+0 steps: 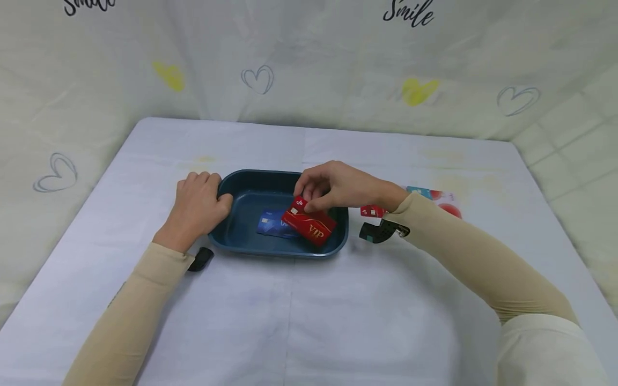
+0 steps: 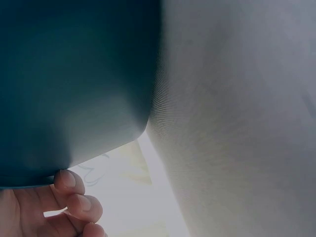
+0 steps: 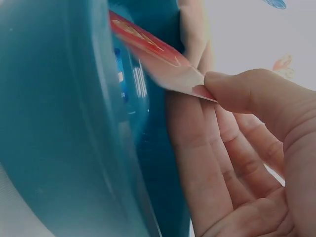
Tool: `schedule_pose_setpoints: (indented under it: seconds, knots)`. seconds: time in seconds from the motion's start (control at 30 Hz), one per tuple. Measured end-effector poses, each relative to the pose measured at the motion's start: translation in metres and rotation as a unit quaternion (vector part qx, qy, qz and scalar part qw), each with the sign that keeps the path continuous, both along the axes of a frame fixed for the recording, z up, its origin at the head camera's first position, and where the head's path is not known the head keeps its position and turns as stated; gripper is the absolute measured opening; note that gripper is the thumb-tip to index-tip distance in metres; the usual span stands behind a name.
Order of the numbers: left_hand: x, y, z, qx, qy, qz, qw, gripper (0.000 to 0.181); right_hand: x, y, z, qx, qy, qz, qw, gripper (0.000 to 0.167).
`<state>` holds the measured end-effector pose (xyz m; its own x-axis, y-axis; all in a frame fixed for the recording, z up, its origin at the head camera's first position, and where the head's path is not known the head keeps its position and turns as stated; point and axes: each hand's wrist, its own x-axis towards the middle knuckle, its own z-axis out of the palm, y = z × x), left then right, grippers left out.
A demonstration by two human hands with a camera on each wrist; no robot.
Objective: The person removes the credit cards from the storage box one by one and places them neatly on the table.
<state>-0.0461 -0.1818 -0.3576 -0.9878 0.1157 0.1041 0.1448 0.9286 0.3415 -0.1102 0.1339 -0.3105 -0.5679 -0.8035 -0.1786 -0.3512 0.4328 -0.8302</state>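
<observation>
Your left hand point(image 1: 195, 206) grips the left rim of the dark blue tray point(image 1: 238, 212); its fingers are curled round the edge, closed on the tray wall. Your right hand point(image 1: 340, 187) is over the right half of the tray, with thumb and fingers brought together to pinch a red card point(image 1: 311, 221) marked "VIP" near its upper edge. The red card is tilted, within the tray's outline; you cannot tell whether its lower edge touches the tray. A blue card point(image 1: 271, 224) lies on the tray floor, partly hidden by the red card. The tray stands on the white table point(image 1: 251, 311). To the right of the tray, printed cards point(image 1: 449, 202) lie on the table, partly covered by your right wrist and sleeve point(image 1: 463, 252).
</observation>
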Motion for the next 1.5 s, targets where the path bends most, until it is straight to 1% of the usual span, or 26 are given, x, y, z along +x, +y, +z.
schedule_pose_setpoints:
  seconds: [0.2, 0.37, 0.6, 0.83, 0.93, 1.1, 1.23, 1.37, 1.5]
  knots:
    - [0.001, -0.001, -0.001, -0.001, -0.003, -0.002, 1.0000, 0.020, 0.005, 0.006, 0.003, -0.009, -0.019, -0.005, 0.9998, 0.025]
    - [0.001, -0.001, 0.000, 0.001, -0.008, -0.003, 1.0000, 0.021, 0.008, 0.010, 0.008, -0.014, -0.016, -0.012, 0.9997, 0.025]
    - [0.001, -0.002, 0.001, 0.000, -0.006, -0.004, 1.0000, 0.021, 0.014, 0.017, 0.014, -0.008, -0.018, -0.024, 0.9995, 0.029]
    - [0.001, -0.002, 0.002, 0.000, -0.007, -0.008, 0.9999, 0.022, 0.021, 0.026, 0.016, -0.004, -0.019, -0.059, 0.9981, 0.031]
    - [0.001, -0.002, 0.003, 0.000, -0.008, -0.010, 0.9999, 0.022, 0.024, 0.031, 0.018, -0.011, -0.021, -0.075, 0.9969, 0.030]
    - [0.002, -0.002, 0.002, 0.000, -0.007, -0.011, 0.9999, 0.022, 0.028, 0.039, 0.020, -0.025, -0.014, -0.100, 0.9946, 0.028]
    - [0.002, -0.002, 0.002, -0.001, -0.005, -0.012, 0.9999, 0.022, 0.030, 0.045, 0.021, -0.034, -0.024, -0.121, 0.9918, 0.027]
    - [0.002, -0.002, 0.002, -0.003, -0.004, -0.011, 0.9999, 0.022, 0.033, 0.052, 0.023, -0.035, -0.027, -0.135, 0.9898, 0.028]
    - [0.002, -0.001, 0.002, -0.003, -0.004, -0.008, 1.0000, 0.022, 0.035, 0.060, 0.025, -0.038, -0.020, -0.141, 0.9890, 0.028]
